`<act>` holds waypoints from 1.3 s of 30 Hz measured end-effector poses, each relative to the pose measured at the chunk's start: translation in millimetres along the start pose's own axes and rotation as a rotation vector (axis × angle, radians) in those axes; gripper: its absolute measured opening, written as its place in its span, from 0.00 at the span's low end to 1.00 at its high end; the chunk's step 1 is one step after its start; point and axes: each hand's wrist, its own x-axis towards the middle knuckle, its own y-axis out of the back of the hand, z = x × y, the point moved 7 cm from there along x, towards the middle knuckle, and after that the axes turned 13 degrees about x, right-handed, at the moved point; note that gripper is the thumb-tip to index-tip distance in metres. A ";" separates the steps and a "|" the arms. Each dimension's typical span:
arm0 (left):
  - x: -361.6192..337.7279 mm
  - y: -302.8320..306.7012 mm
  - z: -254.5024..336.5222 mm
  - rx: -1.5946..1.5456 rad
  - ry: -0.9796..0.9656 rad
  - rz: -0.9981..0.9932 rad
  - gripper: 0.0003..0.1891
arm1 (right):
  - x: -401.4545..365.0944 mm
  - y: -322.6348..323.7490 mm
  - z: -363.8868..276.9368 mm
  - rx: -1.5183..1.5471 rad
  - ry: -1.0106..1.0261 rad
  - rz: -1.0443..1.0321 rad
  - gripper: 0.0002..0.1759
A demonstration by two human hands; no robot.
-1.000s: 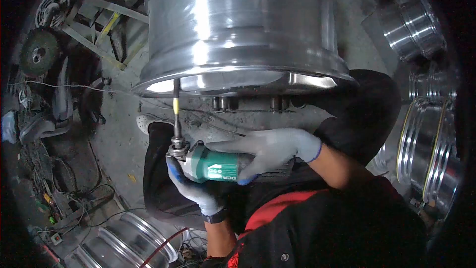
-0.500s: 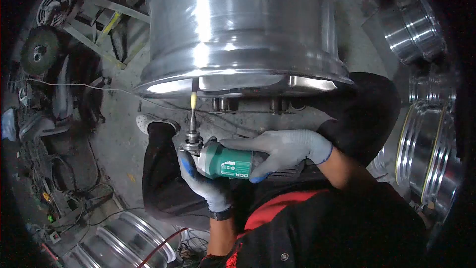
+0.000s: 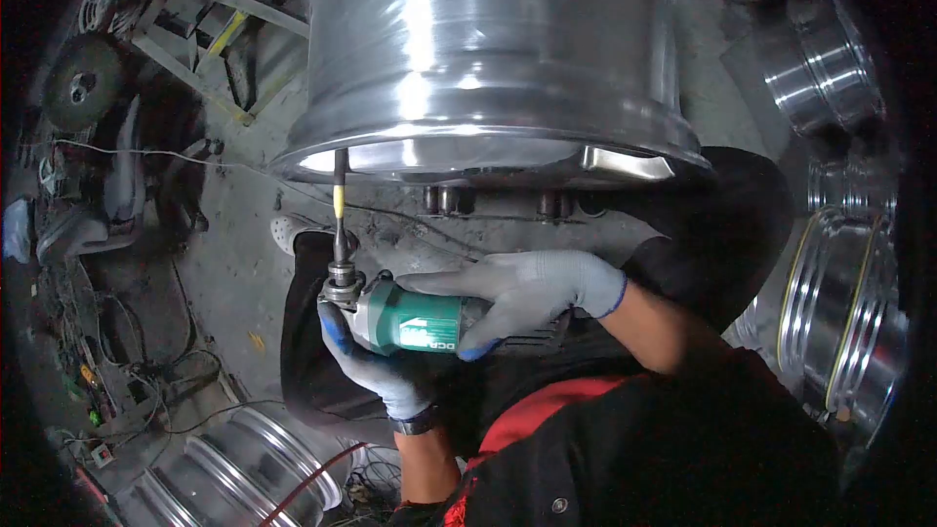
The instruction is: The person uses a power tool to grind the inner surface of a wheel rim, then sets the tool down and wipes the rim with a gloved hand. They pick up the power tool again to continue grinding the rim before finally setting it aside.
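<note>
A green electric grinder [image 3: 422,318] lies across my lap, with both gloved hands around it. My left hand [image 3: 376,369] cups the metal head from below, its thumb side close to the collet. Over the rear of the green body, my right hand [image 3: 537,288] is closed, fingers along the top and thumb in front. From the head a slim shaft with a yellow band [image 3: 339,201] points up. Its dark tip reaches inside the lower lip of a large shiny metal wheel rim [image 3: 498,59], where its end is hidden.
More metal wheel rims [image 3: 830,303] stand along the right side, and another rim [image 3: 234,468] lies at lower left. A metal frame [image 3: 220,49] and a round abrasive disc [image 3: 83,83] are at upper left. Cables [image 3: 195,356] run over the floor.
Both hands and the grinder have shifted left, carrying the shaft along the rim's lower edge towards its left end. The whole view has also moved slightly.
</note>
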 end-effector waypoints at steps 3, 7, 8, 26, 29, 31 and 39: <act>-0.3 -2.3 -2.3 -0.015 0.012 -0.015 0.28 | -4.8 0.6 -2.9 -0.095 0.100 0.066 0.57; -11.2 -17.7 -26.9 -0.075 0.078 -0.040 0.28 | -32.7 4.8 2.8 -0.044 -0.108 0.066 0.56; -12.6 -19.1 -29.6 -0.017 0.069 -0.018 0.28 | -38.5 4.9 8.3 -0.056 -0.055 0.095 0.56; -16.0 -22.7 -49.5 -0.184 0.159 -0.126 0.29 | -45.9 4.5 2.4 0.041 -0.236 0.085 0.54; -21.1 -26.2 -49.3 -0.178 0.214 -0.114 0.29 | -53.1 3.7 6.7 0.042 -0.152 0.105 0.55; -18.5 -25.1 -49.1 -0.069 0.138 -0.150 0.29 | -53.2 5.5 5.6 0.024 -0.098 0.122 0.55; -17.2 -21.6 -42.4 -0.120 0.134 -0.082 0.28 | -44.7 8.0 9.1 0.005 -0.062 0.093 0.55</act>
